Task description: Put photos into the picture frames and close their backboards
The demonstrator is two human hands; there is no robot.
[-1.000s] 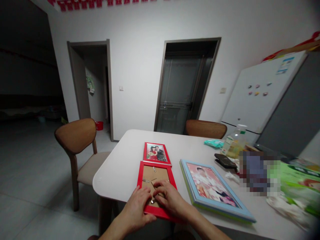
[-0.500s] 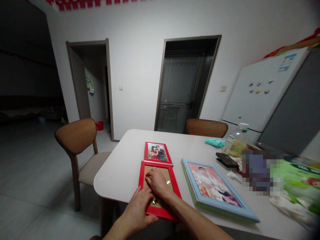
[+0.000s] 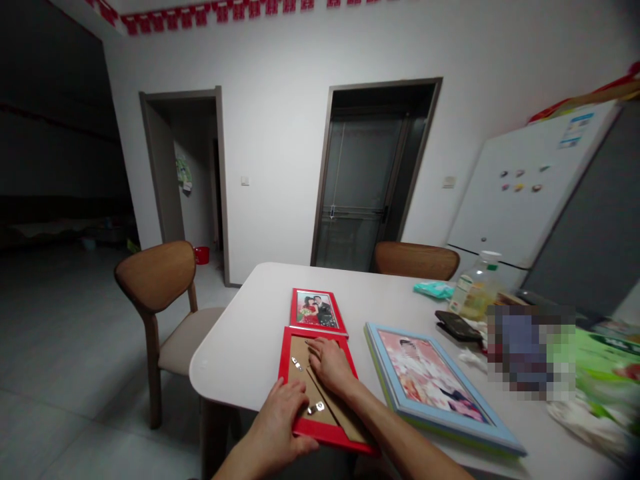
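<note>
Red rectangular frame (image 3: 283,360), brown backing (image 3: 302,383); left hand (image 3: 281,417) around frame edge; right hand (image 3: 330,367) half-open on backing

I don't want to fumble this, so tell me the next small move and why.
Probably work the right hand at the backing's far end: its fingertips rest there, the left hand steadies the near red frame, and the two visible clips seem to lie off the rim.
</note>
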